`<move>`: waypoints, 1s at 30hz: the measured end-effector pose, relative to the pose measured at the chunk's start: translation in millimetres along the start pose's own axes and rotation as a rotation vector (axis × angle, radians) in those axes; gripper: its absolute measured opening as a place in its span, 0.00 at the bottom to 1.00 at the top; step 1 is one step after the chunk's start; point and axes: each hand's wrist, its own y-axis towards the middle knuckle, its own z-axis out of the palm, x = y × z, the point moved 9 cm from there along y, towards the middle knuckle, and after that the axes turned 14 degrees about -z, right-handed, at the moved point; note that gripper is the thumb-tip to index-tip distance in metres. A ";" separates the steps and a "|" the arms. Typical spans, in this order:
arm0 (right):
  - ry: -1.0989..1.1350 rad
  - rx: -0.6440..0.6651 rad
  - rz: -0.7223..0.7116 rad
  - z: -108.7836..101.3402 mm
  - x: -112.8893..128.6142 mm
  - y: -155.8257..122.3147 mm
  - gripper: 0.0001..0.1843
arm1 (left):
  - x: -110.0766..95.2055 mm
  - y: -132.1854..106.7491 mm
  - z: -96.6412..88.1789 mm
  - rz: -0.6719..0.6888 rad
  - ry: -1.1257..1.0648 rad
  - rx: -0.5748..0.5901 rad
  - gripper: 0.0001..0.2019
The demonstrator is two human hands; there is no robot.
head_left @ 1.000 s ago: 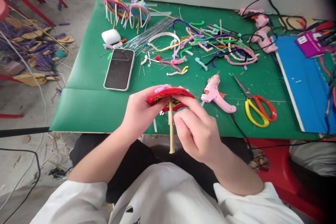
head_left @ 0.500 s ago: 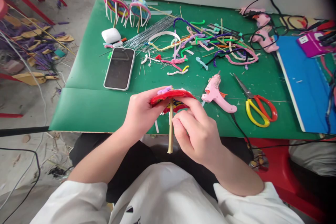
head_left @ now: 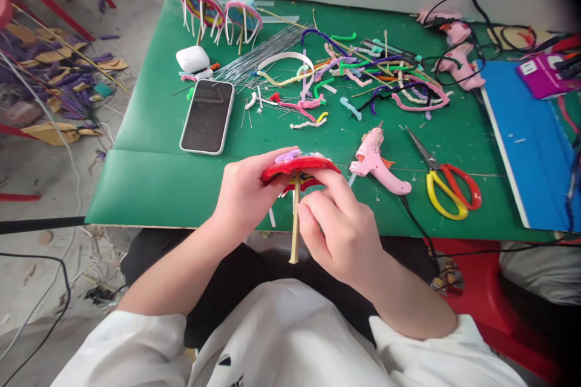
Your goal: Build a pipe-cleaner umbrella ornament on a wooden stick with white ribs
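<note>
I hold a small red craft umbrella with a purple knot on top and a wooden stick pointing down toward my lap. My left hand grips the canopy's left rim, thumb on top. My right hand is closed around the canopy's right underside, fingers pressed beside the stick. Both hands hover over the near edge of the green mat.
On the mat lie a pink glue gun, yellow-red scissors, a phone, a white earbud case, two finished umbrellas, a tangle of pipe cleaners and thin wires. A blue board sits right.
The umbrella and both hands have barely shifted; the stick's lower end swung slightly left and the right fingers crept closer to the stick.
</note>
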 end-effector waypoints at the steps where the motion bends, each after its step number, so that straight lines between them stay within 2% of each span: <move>1: -0.006 0.010 0.000 0.8 0.0 0.0 0.12 | 0.0 0.1 0.1 -0.001 0.006 0.000 0.15; 5: -0.017 0.038 0.002 3.3 -0.5 -0.1 0.11 | 0.5 0.4 1.2 0.003 0.011 0.009 0.15; 21: -0.025 0.017 -0.002 3.2 -0.1 0.1 0.13 | 3.8 1.3 3.3 0.001 -0.019 0.029 0.14; 27: 0.011 -0.120 0.018 -7.8 -7.6 -2.1 0.07 | 8.5 6.4 1.8 -0.031 -0.130 0.026 0.16; 30: -0.040 -0.173 -0.008 -10.9 -8.8 -5.5 0.09 | 10.6 6.8 2.2 -0.052 -0.165 0.041 0.15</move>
